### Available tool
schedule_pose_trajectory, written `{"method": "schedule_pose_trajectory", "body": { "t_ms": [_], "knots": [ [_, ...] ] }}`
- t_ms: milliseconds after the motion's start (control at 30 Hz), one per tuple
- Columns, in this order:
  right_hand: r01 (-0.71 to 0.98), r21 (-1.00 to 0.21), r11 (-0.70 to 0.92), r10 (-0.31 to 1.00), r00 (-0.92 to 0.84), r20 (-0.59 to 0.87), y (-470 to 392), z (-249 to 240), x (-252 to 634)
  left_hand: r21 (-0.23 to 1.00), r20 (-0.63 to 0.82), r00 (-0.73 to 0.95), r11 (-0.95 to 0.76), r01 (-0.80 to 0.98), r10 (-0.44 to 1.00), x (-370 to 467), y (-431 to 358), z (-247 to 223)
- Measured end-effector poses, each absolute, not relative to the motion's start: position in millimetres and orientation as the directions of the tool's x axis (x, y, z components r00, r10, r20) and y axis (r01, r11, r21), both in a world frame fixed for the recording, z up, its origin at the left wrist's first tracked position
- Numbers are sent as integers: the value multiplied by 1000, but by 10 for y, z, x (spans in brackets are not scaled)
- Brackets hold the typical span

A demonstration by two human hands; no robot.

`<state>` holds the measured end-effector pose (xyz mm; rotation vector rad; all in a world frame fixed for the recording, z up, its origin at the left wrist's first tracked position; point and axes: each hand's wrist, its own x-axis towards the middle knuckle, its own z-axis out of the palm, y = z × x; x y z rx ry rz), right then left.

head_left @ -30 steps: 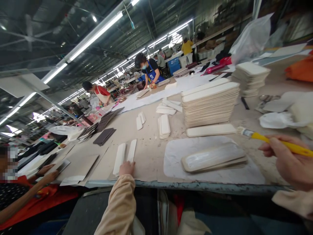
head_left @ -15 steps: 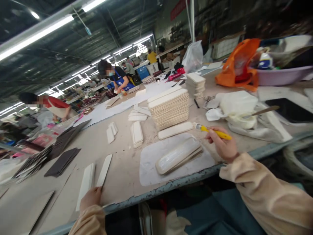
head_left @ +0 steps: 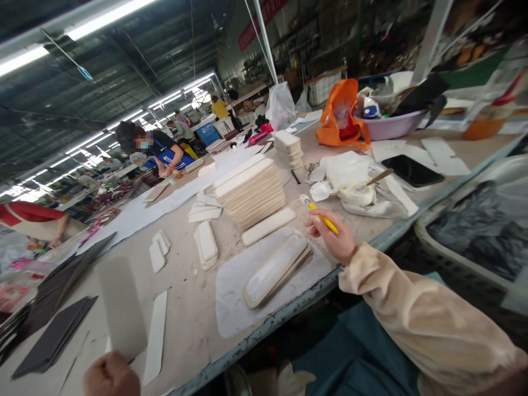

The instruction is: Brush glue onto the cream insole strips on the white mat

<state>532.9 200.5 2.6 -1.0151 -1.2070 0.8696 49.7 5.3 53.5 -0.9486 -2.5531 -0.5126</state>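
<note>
My left hand (head_left: 112, 376), at the lower left, is closed on the bottom end of a flat greyish strip (head_left: 121, 308), which is raised and smeared by motion. Beside it on the table lies a white strip (head_left: 155, 338). My right hand (head_left: 335, 236) grips a yellow-handled brush (head_left: 324, 219), its pale bristles pointing up and left. Below and left of that hand, a small stack of rounded long pieces (head_left: 274, 269) rests on a white sheet (head_left: 226, 308); the top piece looks wet and shiny. A tall stack of cream pieces (head_left: 251, 192) stands just behind, with a single piece (head_left: 268, 225) before it.
Several small white pieces (head_left: 205, 242) lie left of the tall stack. Dark sheets (head_left: 55, 335) are at far left. A paste-smeared plastic bag (head_left: 350, 176), a black phone (head_left: 412, 169), an orange bag (head_left: 342, 113) and a purple basin (head_left: 391, 125) sit at right. Two co-workers are across the table.
The view has turned right. My left hand has lifted a strip off the table, leaving a white one lying there. My right hand still holds the brush near the stack.
</note>
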Motion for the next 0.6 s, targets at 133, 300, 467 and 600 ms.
{"method": "schedule_pose_trajectory", "body": {
  "t_ms": [133, 300, 467, 600],
  "knots": [
    [-62, -960, 271, 962, 61, 268, 1996, -62, 5221, 378, 525, -483, 317, 870, 701, 1384, 344, 656],
    [-103, -976, 190, 977, -74, 198, 1954, -164, 5091, 652, 394, -195, -123, 748, 898, 2243, 618, 532],
    [-301, -950, 77, 985, -125, 120, 1935, -42, 5046, 764, 167, -74, -82, 641, 983, 2593, 812, 486],
    [-332, -938, 100, 994, -10, 110, 2018, 10, 5049, 805, -23, -124, 92, 586, 992, 2607, 977, 479]
  ]
}}
